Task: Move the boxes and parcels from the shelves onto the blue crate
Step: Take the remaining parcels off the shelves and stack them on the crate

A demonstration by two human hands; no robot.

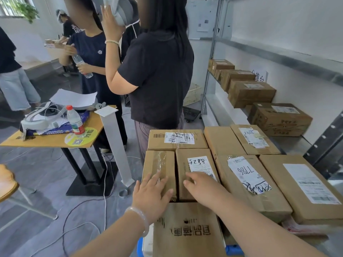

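Observation:
Several brown cardboard boxes lie packed side by side in front of me. My left hand (151, 194) rests flat, fingers apart, on a plain taped box (160, 164). My right hand (201, 185) lies flat on the neighbouring box labelled 5285 (194, 160). A box with printed characters (187, 230) sits nearest me, under my forearms. Bits of the blue crate (233, 249) show beneath the stack. More boxes (250, 92) stand in a row on the metal shelf (289, 143) at the right.
A person in a black shirt (157, 71) stands just beyond the stack, with others behind. A small orange table (55, 139) with a water bottle, headset and papers is at the left. Cables trail over the grey floor. A stool (7, 182) is at the far left.

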